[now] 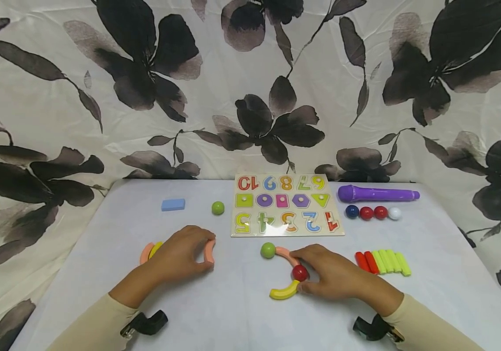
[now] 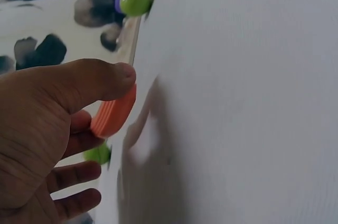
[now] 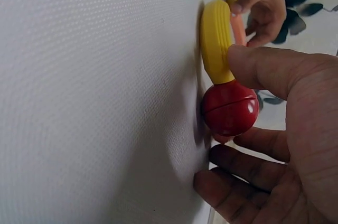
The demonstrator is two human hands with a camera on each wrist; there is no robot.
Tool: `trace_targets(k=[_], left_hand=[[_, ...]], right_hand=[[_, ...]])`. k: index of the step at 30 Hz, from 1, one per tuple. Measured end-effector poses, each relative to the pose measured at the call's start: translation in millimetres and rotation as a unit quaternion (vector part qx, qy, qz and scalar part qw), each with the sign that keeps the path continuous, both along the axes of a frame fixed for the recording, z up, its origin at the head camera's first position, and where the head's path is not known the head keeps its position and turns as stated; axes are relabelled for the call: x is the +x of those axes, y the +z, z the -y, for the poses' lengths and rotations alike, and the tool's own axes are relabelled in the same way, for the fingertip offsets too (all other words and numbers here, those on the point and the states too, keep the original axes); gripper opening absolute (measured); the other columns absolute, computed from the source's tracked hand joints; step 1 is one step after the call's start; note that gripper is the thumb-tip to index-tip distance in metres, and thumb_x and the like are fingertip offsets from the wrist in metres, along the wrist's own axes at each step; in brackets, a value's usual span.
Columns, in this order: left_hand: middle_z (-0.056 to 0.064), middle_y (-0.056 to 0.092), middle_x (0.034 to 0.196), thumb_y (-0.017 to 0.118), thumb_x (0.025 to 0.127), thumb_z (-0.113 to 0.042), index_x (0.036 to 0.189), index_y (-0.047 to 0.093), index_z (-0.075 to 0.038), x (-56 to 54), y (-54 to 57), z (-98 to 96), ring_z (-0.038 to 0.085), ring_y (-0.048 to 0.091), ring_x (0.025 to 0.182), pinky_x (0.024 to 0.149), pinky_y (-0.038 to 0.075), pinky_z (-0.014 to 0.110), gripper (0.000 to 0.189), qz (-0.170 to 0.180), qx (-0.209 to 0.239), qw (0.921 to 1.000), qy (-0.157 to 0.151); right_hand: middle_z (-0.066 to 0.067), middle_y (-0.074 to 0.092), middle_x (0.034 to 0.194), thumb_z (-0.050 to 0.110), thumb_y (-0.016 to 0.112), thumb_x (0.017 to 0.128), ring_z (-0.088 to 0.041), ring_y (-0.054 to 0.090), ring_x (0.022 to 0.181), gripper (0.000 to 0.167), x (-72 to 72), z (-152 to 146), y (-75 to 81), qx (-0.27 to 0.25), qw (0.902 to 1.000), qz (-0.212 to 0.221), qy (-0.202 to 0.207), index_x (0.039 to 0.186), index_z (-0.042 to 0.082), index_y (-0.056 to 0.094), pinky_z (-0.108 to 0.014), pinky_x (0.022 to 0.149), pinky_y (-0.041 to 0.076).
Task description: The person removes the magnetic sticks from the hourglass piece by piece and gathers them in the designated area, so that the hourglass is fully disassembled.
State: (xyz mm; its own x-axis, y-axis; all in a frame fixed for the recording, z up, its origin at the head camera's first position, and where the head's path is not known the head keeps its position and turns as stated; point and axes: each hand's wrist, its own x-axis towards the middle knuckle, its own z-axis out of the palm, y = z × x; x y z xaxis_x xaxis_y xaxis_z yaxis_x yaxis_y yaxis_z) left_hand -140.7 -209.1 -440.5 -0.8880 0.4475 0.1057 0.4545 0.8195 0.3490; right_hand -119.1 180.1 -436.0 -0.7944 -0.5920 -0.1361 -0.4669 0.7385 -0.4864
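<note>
Between thumb and fingers, my left hand [image 1: 180, 253] pinches a ribbed orange curved piece [image 2: 117, 112] near the table. Left of that hand, a second orange curved piece and a yellow one [image 1: 155, 247] lie partly hidden behind it. My right hand [image 1: 338, 273] holds a joined chain: a green ball [image 1: 268, 250], an orange curved piece [image 1: 286, 254], a red ball [image 1: 300, 273] and a yellow curved piece [image 1: 283, 292]. Its thumb presses the yellow piece [image 3: 215, 42], seen in the right wrist view, while the forefinger touches the orange piece past the red ball [image 3: 231, 109].
At the back stands a number and shape board [image 1: 288, 205]. A blue block [image 1: 173, 204] and a loose green ball [image 1: 217, 208] sit left of it. To its right are a purple stick [image 1: 378, 193], a row of balls [image 1: 366, 213], and red and green sticks [image 1: 383, 263].
</note>
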Motion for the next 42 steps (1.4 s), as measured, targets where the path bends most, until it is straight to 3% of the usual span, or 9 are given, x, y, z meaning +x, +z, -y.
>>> trace_targets(k=[7, 13, 20, 34, 42], left_hand=[[0.003, 0.068, 0.123, 0.088, 0.074, -0.024, 0.123, 0.069, -0.009, 2.4, 1.3, 28.4, 0.029, 0.057, 0.124, 0.106, 0.044, 0.05, 0.055, 0.001, 0.017, 0.9998, -0.003], [0.005, 0.068, 0.123, 0.092, 0.071, -0.025, 0.124, 0.07, -0.008, 5.6, -1.4, 49.5, 0.033, 0.056, 0.124, 0.107, 0.043, 0.053, 0.059, 0.006, 0.003, 0.9999, 0.015], [0.005, 0.068, 0.124, 0.093, 0.072, -0.025, 0.125, 0.07, -0.01, 11.1, 2.9, 65.5, 0.033, 0.054, 0.125, 0.106, 0.041, 0.058, 0.06, 0.021, 0.007, 0.9991, 0.036], [0.004, 0.068, 0.121, 0.093, 0.071, -0.027, 0.125, 0.069, -0.01, 12.4, 9.0, 76.2, 0.037, 0.053, 0.124, 0.105, 0.037, 0.063, 0.062, 0.043, -0.015, 0.9986, 0.028], [0.009, 0.063, 0.133, 0.094, 0.072, -0.03, 0.135, 0.063, -0.008, 12.6, 15.3, 69.7, 0.039, 0.05, 0.131, 0.107, 0.033, 0.066, 0.074, 0.045, -0.006, 0.9988, 0.018]], right_hand=[[0.001, 0.059, 0.136, 0.035, 0.084, 0.083, -0.019, 0.052, 0.126, 0.067, 0.8, -1, -0.4, -0.006, 1.0, 0.001, -0.002, 0.143, 0.017, 0.059, -0.047, 0.104, 0.049], [0.0, 0.06, 0.137, 0.036, 0.083, 0.083, -0.019, 0.053, 0.128, 0.068, 0.7, 0, 0.3, -0.005, 1.0, -0.002, 0.002, 0.143, 0.017, 0.059, -0.048, 0.104, 0.049], [0.001, 0.059, 0.138, 0.04, 0.083, 0.083, -0.019, 0.053, 0.128, 0.069, 0.0, -1, -0.7, 0.0, 1.0, 0.0, -0.001, 0.144, 0.02, 0.058, -0.048, 0.103, 0.05], [0.002, 0.059, 0.138, 0.04, 0.083, 0.083, -0.018, 0.053, 0.128, 0.069, -0.1, -1, -1.8, 0.001, 1.0, 0.0, 0.0, 0.144, 0.02, 0.058, -0.046, 0.103, 0.05], [0.002, 0.059, 0.138, 0.039, 0.084, 0.083, -0.018, 0.053, 0.128, 0.07, 0.0, -1, 0.3, 0.005, 1.0, 0.0, -0.002, 0.144, 0.018, 0.058, -0.046, 0.103, 0.05]])
